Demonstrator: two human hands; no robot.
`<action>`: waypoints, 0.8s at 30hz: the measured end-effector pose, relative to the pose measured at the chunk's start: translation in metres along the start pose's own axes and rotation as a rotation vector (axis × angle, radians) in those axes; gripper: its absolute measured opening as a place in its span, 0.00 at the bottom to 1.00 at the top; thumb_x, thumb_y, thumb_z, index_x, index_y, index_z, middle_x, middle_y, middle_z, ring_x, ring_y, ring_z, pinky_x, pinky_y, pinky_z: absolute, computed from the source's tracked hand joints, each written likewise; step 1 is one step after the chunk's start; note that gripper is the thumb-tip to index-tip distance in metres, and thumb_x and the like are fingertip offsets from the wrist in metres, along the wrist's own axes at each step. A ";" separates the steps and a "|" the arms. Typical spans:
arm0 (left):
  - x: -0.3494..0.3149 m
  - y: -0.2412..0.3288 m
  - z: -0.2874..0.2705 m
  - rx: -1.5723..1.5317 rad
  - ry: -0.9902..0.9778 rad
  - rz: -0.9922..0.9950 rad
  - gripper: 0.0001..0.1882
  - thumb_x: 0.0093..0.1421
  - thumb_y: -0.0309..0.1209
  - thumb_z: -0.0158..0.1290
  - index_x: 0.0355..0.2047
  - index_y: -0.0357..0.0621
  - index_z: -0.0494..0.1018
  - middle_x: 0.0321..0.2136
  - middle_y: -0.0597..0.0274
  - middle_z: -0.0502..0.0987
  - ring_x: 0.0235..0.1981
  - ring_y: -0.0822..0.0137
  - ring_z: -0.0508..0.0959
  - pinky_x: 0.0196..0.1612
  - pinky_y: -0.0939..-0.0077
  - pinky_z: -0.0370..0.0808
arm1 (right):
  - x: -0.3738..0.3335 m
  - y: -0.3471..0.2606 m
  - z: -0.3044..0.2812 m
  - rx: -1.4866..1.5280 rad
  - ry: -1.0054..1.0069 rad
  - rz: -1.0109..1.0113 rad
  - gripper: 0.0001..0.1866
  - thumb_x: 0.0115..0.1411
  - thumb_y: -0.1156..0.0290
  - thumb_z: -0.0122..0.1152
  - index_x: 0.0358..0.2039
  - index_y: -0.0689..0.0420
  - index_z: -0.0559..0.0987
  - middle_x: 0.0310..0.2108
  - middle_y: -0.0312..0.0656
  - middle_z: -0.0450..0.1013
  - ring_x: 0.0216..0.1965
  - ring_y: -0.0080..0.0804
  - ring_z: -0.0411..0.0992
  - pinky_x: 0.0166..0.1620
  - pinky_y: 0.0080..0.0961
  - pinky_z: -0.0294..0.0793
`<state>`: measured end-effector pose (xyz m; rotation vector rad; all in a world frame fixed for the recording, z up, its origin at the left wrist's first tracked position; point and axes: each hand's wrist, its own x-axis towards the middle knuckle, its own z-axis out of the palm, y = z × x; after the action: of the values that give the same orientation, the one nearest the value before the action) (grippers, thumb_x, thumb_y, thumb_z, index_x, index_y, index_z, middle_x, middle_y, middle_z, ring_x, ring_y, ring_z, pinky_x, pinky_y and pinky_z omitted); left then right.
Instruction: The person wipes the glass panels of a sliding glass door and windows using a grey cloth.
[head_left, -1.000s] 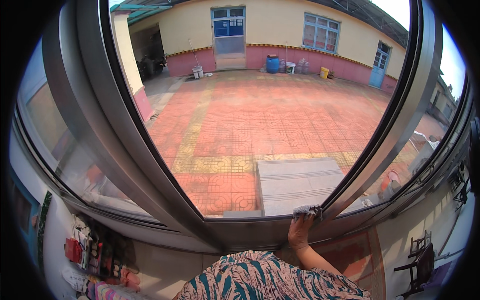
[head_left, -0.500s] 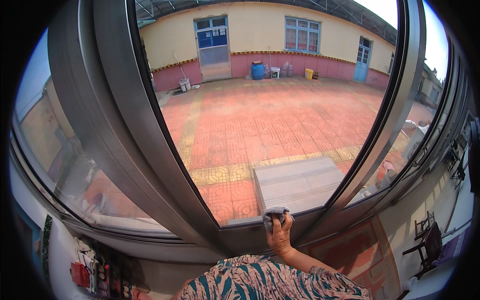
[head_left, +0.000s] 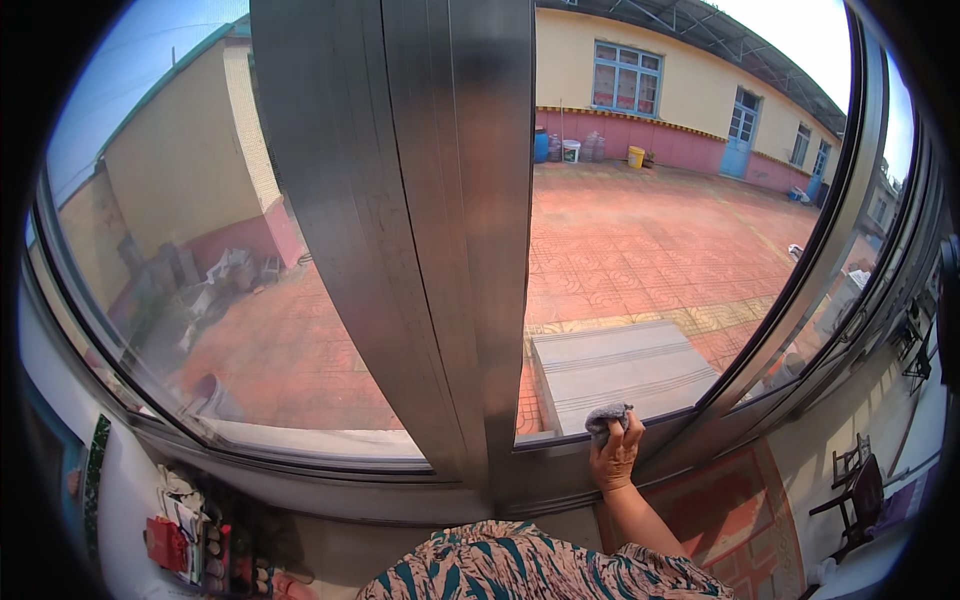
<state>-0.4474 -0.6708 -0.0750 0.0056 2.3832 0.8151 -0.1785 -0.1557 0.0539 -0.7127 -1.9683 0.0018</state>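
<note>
My right hand [head_left: 616, 455] is closed around a crumpled grey cloth [head_left: 608, 420]. It holds the cloth at the lower edge of the right glass pane [head_left: 640, 260], by the dark metal bottom rail of the frame [head_left: 550, 470]; contact with the glass cannot be made out. My right forearm reaches up from the lower right, below a patterned sleeve. My left hand is out of view.
A wide metal upright [head_left: 410, 240] divides the right pane from the left pane [head_left: 320, 370]. Outside, a grey step [head_left: 625, 370] adjoins a red-tiled yard. Indoors are a shoe rack [head_left: 215, 555] at lower left, a patterned rug [head_left: 720, 510] and a dark chair [head_left: 862, 495] at right.
The view has swung left, so the metal upright sits nearer the middle. My right hand appears further right in the picture, still gripping the cloth at about the same spot along the pane's lower edge.
</note>
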 end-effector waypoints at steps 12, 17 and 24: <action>0.029 -0.013 -0.017 0.005 -0.095 0.006 0.17 0.60 0.28 0.51 0.49 0.36 0.68 0.42 0.48 0.73 0.43 0.56 0.75 0.46 0.63 0.71 | 0.051 -0.115 0.010 0.270 0.136 0.264 0.34 0.48 0.82 0.50 0.59 0.68 0.59 0.55 0.66 0.47 0.57 0.64 0.49 0.60 0.54 0.49; 0.034 0.001 -0.014 0.006 -0.135 0.038 0.18 0.60 0.27 0.51 0.51 0.35 0.67 0.44 0.47 0.73 0.45 0.55 0.75 0.47 0.63 0.71 | 0.153 -0.136 -0.020 0.094 0.286 -0.194 0.26 0.51 0.77 0.51 0.53 0.64 0.70 0.53 0.58 0.55 0.53 0.56 0.55 0.57 0.47 0.55; 0.044 -0.007 0.008 -0.020 -0.163 0.080 0.20 0.61 0.27 0.51 0.53 0.35 0.67 0.46 0.46 0.73 0.47 0.54 0.75 0.49 0.62 0.71 | 0.270 -0.022 -0.097 -0.132 0.678 0.024 0.27 0.54 0.86 0.45 0.57 0.63 0.65 0.50 0.55 0.59 0.52 0.50 0.60 0.54 0.41 0.60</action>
<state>-0.4775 -0.6635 -0.1087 0.1540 2.2330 0.8426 -0.1978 -0.0722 0.3291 -0.7060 -1.3167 -0.3180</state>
